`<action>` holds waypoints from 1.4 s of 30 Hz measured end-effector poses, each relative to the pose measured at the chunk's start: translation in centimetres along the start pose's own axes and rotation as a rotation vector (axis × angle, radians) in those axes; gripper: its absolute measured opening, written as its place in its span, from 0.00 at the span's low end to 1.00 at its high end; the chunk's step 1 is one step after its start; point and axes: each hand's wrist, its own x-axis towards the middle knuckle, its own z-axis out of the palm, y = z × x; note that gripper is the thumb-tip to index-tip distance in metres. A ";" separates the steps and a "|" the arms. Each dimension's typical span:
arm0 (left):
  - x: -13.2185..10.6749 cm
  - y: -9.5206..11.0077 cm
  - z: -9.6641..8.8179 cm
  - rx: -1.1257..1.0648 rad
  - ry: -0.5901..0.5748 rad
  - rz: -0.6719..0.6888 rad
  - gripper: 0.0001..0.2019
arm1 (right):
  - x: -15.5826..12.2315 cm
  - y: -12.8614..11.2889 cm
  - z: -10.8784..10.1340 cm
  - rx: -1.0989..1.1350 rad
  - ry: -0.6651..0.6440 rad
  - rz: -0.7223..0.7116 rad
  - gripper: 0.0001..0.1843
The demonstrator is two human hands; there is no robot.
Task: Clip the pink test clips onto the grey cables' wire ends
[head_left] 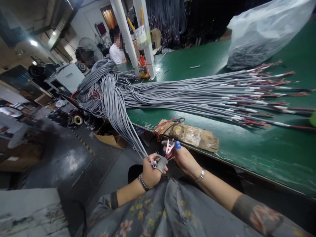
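My left hand (151,172) is closed round the ends of several grey cables, with thin coloured wires (163,153) sticking out past the fingers. A grey wrap covers its thumb. Close on its right, my right hand (184,159) pinches a small pale pink tool (169,147) shaped like a clip, held near the wires; its exact kind is unclear. Blue tape is wrapped round the right thumb. The held cables hang over the table edge from a large bundle of grey cables (177,92), whose stripped ends spread out at the right.
A worn wooden block (190,135) with red and black leads lies along the edge of the green table (266,158). Farther back are a clear plastic bag (264,36) of grey pieces and white posts (145,39). Another person (118,49) sits beyond the cables.
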 end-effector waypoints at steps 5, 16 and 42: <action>0.1 -0.9 -0.2 0.047 -0.017 0.052 0.19 | 0.4 -0.3 0.3 0.191 0.027 0.065 0.26; -0.1 -1.6 -0.7 0.049 -0.034 0.066 0.17 | -0.4 -0.4 0.4 0.301 -0.008 0.164 0.28; 0.7 -1.0 -1.5 0.003 -0.122 -0.014 0.24 | -2.8 0.3 0.3 -0.029 -0.078 0.181 0.21</action>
